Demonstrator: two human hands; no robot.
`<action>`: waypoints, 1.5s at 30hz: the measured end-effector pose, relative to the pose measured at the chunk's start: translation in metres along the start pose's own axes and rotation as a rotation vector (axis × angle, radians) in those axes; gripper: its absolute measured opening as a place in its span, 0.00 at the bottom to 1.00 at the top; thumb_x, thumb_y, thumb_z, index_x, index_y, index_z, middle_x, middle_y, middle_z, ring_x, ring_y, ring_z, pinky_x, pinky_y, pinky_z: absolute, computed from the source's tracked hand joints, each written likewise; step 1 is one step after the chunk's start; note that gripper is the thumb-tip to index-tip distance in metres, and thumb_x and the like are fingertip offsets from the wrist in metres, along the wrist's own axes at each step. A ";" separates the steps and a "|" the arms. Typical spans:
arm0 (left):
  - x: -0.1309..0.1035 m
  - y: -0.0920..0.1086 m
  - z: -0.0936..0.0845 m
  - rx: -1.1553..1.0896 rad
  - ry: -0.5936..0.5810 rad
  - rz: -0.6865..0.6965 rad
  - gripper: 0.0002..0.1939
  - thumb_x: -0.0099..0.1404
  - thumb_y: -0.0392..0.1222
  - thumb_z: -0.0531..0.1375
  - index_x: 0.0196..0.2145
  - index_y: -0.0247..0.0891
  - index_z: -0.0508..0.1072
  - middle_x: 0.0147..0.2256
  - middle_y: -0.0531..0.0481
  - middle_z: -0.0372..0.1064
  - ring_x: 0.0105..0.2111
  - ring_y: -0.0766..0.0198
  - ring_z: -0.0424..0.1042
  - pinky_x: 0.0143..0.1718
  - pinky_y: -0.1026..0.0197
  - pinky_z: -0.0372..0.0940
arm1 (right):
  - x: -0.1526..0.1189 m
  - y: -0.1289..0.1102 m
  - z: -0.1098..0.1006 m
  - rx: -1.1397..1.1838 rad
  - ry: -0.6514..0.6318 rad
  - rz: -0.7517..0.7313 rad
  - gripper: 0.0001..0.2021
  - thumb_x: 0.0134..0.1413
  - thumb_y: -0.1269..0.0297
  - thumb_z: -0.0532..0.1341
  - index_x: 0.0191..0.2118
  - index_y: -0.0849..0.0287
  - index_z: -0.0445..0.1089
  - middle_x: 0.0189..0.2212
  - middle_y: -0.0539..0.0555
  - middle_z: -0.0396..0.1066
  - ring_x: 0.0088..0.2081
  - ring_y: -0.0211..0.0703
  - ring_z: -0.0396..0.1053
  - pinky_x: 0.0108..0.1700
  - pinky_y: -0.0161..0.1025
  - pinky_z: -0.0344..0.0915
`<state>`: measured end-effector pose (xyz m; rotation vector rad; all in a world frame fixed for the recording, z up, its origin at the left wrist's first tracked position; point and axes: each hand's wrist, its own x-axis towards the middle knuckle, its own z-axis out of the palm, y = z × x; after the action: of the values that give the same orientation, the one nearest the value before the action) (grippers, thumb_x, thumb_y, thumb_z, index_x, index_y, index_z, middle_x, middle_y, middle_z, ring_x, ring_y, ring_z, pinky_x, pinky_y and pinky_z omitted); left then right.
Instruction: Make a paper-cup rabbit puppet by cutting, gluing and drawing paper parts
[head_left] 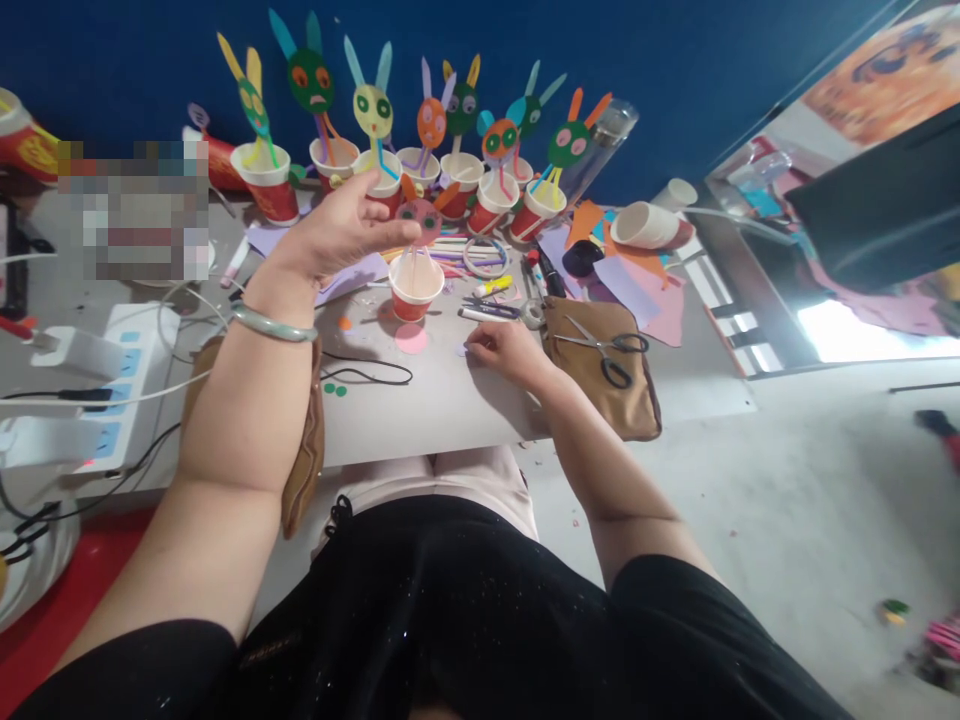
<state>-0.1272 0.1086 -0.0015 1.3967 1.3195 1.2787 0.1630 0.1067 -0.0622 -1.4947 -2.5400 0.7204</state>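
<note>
A red and white paper cup (414,300) stands before me on the table. Above it rises a pink paper rabbit face (424,222) with orange ears, on pale stems set in the cup. My left hand (349,228) is at the face's left side, fingers apart, the thumb reaching across its edge. Low on the table, my right hand (504,350) has its thumb and fingertips pressed together at a small pale purple paper piece (461,350). A pink paper disc (410,339) lies between that hand and the cup.
Several cups with paper rabbits (373,112) line the blue wall. Scissors (600,345) rest on a brown pouch (637,405) at right. Markers (489,313), coloured paper (630,290) and a black cord (375,372) lie about. A power strip (131,370) sits at left.
</note>
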 end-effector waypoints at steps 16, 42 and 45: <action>-0.011 0.031 0.015 0.074 0.858 0.607 0.34 0.66 0.78 0.44 0.28 0.44 0.62 0.26 0.54 0.64 0.31 0.64 0.70 0.43 0.54 0.64 | 0.012 -0.029 -0.007 -0.304 -0.147 0.162 0.09 0.59 0.68 0.63 0.40 0.55 0.82 0.41 0.55 0.83 0.44 0.48 0.78 0.40 0.37 0.66; -0.043 0.025 0.050 0.343 0.243 0.573 0.21 0.67 0.60 0.60 0.23 0.47 0.65 0.25 0.50 0.65 0.33 0.57 0.71 0.37 0.52 0.65 | -0.002 -0.042 -0.006 -0.681 -0.210 -0.155 0.17 0.69 0.69 0.52 0.47 0.65 0.79 0.47 0.65 0.80 0.46 0.55 0.78 0.37 0.42 0.61; -0.040 0.022 0.054 0.345 0.291 0.646 0.22 0.68 0.60 0.61 0.22 0.45 0.65 0.23 0.52 0.63 0.28 0.60 0.68 0.35 0.54 0.66 | 0.000 -0.034 -0.001 -0.618 -0.171 -0.162 0.14 0.66 0.69 0.55 0.44 0.64 0.79 0.45 0.64 0.81 0.45 0.54 0.78 0.37 0.41 0.60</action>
<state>-0.0676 0.0706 0.0057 2.0486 1.3756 1.7871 0.1369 0.0932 -0.0459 -1.3754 -3.1555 0.0264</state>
